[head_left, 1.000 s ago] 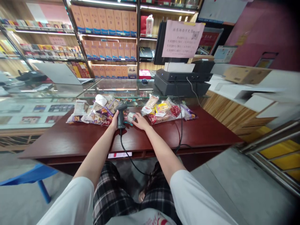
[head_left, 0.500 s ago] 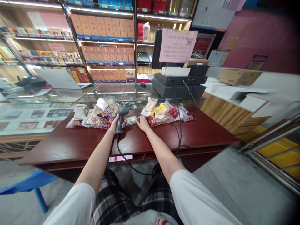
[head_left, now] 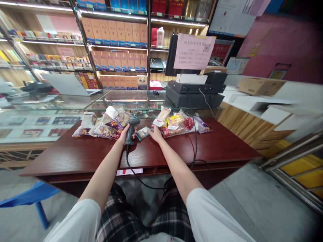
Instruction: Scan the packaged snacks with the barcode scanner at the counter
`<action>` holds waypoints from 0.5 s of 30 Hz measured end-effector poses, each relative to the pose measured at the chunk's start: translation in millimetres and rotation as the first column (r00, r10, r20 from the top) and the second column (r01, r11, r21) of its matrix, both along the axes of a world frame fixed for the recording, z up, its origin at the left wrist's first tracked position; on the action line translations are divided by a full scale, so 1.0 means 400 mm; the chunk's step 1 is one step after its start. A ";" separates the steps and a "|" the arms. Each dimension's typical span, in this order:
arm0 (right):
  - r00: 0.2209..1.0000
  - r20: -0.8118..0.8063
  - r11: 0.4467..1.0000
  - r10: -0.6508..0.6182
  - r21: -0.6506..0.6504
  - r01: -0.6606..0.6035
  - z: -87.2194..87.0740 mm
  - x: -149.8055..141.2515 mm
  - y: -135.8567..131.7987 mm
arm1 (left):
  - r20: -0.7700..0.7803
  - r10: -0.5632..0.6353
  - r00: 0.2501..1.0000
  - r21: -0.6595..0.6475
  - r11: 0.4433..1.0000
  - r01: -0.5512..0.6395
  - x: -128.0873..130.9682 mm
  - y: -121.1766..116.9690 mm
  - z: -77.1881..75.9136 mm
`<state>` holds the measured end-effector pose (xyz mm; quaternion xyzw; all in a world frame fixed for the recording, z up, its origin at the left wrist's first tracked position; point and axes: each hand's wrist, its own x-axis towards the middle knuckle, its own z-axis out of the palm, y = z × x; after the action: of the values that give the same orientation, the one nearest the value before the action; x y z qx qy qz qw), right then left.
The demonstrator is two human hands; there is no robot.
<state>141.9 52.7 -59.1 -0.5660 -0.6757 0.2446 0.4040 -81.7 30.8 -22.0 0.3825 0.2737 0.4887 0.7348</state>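
The table (head_left: 73, 161) has open passage at 8 o'clock, with snack bags (head_left: 101, 129) blocking 10, packets (head_left: 174, 129) 2, a cable (head_left: 196, 144) 3, and a scanner (head_left: 130, 133) the centre.

The packet (head_left: 143, 133) is between scanner (head_left: 130, 133) and right hand (head_left: 156, 134).

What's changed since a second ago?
The right grip has shifted right, away from the scanner, and the small packet between them has turned. The scanner leans further right. The left grip kept hold of the scanner; the left pile of bags and right pile stayed put.
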 end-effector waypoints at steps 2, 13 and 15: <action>0.997 0.072 1.000 -0.003 -0.002 0.003 0.006 -0.013 -0.010 | -0.008 0.003 1.000 0.000 1.000 -0.003 0.002 -0.002 0.002; 0.938 -0.347 0.997 -0.028 0.060 0.052 0.002 0.014 -0.026 | -0.013 0.006 1.000 0.003 1.000 -0.006 0.002 0.002 0.000; 0.869 -0.493 0.996 -0.051 0.043 0.083 -0.004 0.014 -0.024 | -0.018 0.014 1.000 -0.003 1.000 -0.015 0.000 0.004 -0.004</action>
<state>147.5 43.1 -60.7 -0.4954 -0.5383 0.3448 0.5881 -81.6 32.6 -23.6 0.3837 0.2837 0.4902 0.7293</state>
